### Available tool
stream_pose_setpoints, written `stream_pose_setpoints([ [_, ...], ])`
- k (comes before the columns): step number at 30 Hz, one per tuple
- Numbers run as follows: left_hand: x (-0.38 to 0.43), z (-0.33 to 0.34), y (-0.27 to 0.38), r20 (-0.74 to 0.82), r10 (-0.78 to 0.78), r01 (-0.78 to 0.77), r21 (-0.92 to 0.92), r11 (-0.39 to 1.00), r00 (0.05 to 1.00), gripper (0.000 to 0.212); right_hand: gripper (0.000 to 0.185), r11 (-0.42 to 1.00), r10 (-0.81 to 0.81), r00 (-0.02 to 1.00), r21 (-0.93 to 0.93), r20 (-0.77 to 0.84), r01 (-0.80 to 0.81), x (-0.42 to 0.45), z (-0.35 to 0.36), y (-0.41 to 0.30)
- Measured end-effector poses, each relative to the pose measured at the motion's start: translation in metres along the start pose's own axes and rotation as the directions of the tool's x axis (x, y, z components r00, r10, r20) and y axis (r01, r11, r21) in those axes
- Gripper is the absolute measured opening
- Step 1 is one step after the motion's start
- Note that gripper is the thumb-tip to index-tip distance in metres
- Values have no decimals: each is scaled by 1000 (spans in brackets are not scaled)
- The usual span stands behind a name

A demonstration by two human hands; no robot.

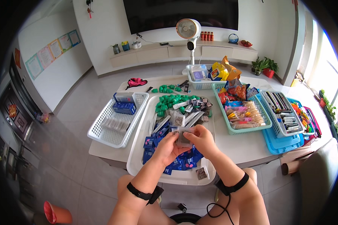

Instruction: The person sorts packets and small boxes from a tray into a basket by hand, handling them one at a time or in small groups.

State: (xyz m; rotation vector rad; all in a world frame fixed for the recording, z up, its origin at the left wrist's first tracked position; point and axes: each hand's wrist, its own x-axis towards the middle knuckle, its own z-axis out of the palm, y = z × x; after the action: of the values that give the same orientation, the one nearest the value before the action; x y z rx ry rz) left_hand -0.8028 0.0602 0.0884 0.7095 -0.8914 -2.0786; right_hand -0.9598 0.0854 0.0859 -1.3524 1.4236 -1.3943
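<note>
My left hand (169, 144) and my right hand (202, 140) meet above a large white plastic tray (133, 157), both gripping a small clear packet with dark contents (184, 138). Under and below them in the tray lie many blue sachets (190, 163). Farther back are a heap of green plastic capsules (171, 100), slim white stick packs (195, 118) and another clear packet with brown contents (178, 119). One more brown-filled sachet (201, 173) lies by the tray's near right corner. The fingers partly cover the held packet.
A white basket (100, 135) with blue boxes stands left. On the right are a mint basket (233, 130) of snacks and wooden sticks, a marker basket (291, 133) and a blue lid (284, 143). Another basket (201, 84) and a pink-black cloth item (136, 82) sit at the back.
</note>
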Motion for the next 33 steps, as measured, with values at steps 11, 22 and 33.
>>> stream_pose_setpoints([
  [11,0,6,6,160,-125,151,-164,975,979,45,19,969,9,1000,245,-16,-5,-1,-11,-14],
  [22,6,-5,-4,-8,-91,84,-298,951,996,28,44,676,-544,680,-224,492,702,-22,-22,-37],
  [33,3,-8,-1,-133,-104,111,50,993,986,27,40,628,60,769,-623,636,466,-60,-70,-12],
])
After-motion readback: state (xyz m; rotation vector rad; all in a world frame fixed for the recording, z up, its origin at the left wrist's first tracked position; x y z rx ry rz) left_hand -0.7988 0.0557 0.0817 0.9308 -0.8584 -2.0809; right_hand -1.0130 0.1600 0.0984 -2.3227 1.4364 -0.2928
